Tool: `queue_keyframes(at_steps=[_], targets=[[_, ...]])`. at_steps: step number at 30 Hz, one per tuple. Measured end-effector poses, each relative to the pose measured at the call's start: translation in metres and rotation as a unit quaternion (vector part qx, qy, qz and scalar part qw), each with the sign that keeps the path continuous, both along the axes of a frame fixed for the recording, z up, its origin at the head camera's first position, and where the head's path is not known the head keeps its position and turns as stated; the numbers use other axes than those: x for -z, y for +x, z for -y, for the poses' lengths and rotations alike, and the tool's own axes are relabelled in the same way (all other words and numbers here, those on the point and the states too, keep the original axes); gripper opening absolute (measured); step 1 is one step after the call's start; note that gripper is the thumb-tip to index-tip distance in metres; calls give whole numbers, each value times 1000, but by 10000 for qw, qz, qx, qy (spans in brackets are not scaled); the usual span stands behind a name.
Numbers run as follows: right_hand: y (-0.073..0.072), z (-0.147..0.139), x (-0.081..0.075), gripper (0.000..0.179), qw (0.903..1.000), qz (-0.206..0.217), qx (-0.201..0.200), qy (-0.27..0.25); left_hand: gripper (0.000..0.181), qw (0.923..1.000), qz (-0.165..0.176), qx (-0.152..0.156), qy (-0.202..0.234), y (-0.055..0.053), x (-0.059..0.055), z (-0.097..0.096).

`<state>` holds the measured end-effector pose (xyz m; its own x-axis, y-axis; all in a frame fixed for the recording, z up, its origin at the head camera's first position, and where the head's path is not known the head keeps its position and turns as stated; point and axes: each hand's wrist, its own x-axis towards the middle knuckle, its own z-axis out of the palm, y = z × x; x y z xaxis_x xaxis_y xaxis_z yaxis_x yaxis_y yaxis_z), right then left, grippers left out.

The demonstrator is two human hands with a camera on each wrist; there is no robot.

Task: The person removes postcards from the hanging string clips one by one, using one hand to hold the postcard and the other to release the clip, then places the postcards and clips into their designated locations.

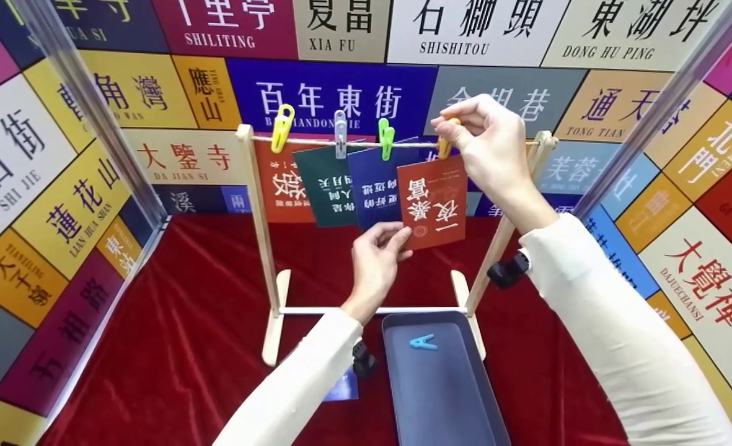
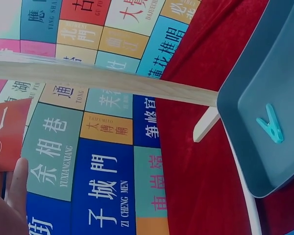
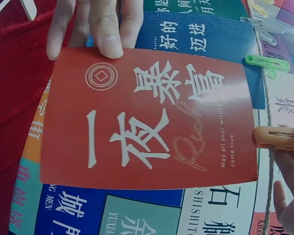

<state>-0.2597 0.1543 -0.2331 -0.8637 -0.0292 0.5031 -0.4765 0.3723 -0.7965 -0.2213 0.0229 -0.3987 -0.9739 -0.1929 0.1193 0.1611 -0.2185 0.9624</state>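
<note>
My left hand (image 1: 375, 257) pinches the lower left corner of a red card (image 1: 434, 204) with white characters. In the right wrist view its thumb lies on the face of the card (image 3: 147, 117). Up at the cord, my right hand (image 1: 494, 145) pinches an orange clothespin (image 1: 445, 142), whose tip meets the card's top edge in the right wrist view. To the left along the cord hang a blue card (image 1: 372, 198) under a green clothespin (image 1: 385, 139), a dark green card (image 1: 322, 192) under a grey clothespin (image 1: 340, 135), and another red card (image 1: 279, 204) by a yellow clothespin (image 1: 282, 128).
A wooden frame (image 1: 260, 229) carries the cord and stands on red velvet cloth (image 1: 173, 347). In front of it lies a dark blue-grey tray (image 1: 440, 402) holding a blue clothespin (image 1: 423, 342). Part of a blue card (image 1: 344, 389) shows beside my left forearm. Sign-covered panels surround the table.
</note>
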Motion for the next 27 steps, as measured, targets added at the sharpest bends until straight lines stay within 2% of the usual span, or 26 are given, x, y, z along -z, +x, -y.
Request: queue_keyframes(at_steps=[9,15,19,24,27], targets=[[4,0,-3,20,9984,-236,-37,-520,16,9995,248,79,179,13,0,4],[6,-2,-1,24,9944,-413,-149,-957,16,9994,269,102,213,25,-4,10],[10,-3,1,28,9911,-580,-264,-1167,17,9991,337,215,125,33,-5,12],[14,-4,7,33,9855,-938,-351,-1368,17,9991,349,243,59,38,-4,17],[15,-5,12,35,9786,-963,-505,-1747,17,9990,372,248,-6,41,-3,22]])
